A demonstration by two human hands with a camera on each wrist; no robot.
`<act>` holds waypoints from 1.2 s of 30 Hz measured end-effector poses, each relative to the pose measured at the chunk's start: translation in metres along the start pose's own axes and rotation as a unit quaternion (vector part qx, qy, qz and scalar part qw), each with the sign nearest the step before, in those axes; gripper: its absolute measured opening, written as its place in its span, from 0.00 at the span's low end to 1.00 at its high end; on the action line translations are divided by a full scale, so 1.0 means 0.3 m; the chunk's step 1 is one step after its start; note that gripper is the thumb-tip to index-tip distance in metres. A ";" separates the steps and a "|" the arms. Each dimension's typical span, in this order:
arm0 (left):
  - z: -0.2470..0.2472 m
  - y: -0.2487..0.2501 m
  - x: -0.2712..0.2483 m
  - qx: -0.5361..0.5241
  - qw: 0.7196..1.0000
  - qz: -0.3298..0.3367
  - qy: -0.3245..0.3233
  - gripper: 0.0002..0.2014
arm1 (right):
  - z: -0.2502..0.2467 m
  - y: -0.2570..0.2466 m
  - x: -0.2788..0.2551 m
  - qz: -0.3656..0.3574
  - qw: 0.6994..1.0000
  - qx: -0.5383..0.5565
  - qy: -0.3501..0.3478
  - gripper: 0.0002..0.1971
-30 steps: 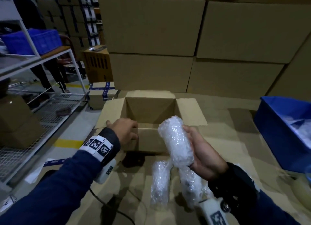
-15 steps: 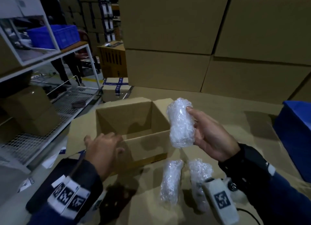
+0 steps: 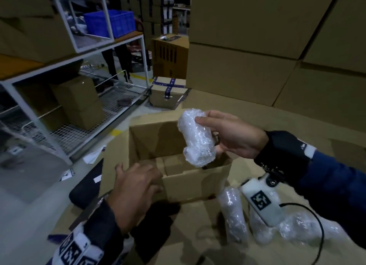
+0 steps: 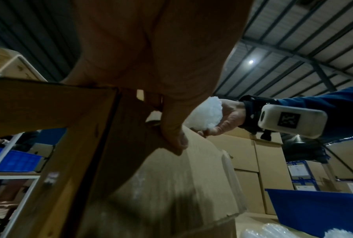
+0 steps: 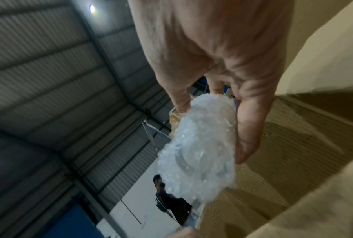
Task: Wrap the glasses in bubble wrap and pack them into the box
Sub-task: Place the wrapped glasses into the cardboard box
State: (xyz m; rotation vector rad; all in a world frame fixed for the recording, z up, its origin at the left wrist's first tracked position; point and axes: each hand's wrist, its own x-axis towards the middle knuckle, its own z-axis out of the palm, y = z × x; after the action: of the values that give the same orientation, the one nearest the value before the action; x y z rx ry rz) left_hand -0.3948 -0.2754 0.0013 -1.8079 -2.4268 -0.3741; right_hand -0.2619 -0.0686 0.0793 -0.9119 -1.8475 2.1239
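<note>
An open cardboard box (image 3: 198, 183) stands on the cardboard-covered table in front of me. My left hand (image 3: 150, 183) grips the box's near wall at its left corner, fingers curled over the rim and the thumb (image 4: 171, 136) on the outside. My right hand (image 3: 210, 134) holds a bubble-wrapped glass (image 3: 196, 138) tilted over the right side of the box's opening; its fingers and thumb wrap round the roll (image 5: 200, 145). Three more wrapped glasses (image 3: 233, 215) lie on the table to the right of the box. The box floor that shows is bare.
Large stacked cartons (image 3: 247, 66) wall off the back. A white metal rack (image 3: 39, 98) with small boxes and a blue crate (image 3: 111, 23) stands to the left. A taped small box (image 3: 168, 90) sits behind. A blue bin (image 4: 318, 209) is at the right, a black object (image 3: 87, 185) at the table's left edge.
My right hand has carried the wrapped glass left, from beside the box to over its opening. My left hand has shifted to the box's near-left corner, and the box now sits closer and turned.
</note>
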 end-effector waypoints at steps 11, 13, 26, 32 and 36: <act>0.045 0.014 -0.022 -0.105 0.993 0.028 0.044 0.08 | 0.100 -0.029 0.153 0.126 0.959 -0.233 -0.105 0.06; 0.040 0.016 -0.021 -0.150 0.987 0.029 0.045 0.12 | 0.130 -0.016 0.203 0.144 0.940 -0.287 -0.112 0.11; 0.050 0.035 -0.038 -0.210 0.954 -0.209 -0.036 0.60 | 0.296 0.219 0.438 0.293 0.855 -0.408 -0.133 0.10; 0.039 0.038 -0.029 -0.213 0.953 -0.203 -0.064 0.59 | 0.288 0.230 0.480 0.366 0.838 -0.361 -0.186 0.07; 0.021 0.044 -0.017 -0.230 0.945 -0.211 -0.095 0.60 | 0.269 0.244 0.502 0.391 0.814 -0.362 -0.230 0.10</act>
State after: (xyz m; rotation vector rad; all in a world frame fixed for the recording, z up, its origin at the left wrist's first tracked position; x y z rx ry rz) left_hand -0.3802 -0.2752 -0.0040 -1.4913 -3.0703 -0.9065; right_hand -0.4077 -0.0742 -0.0359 -1.6666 -3.0718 2.1357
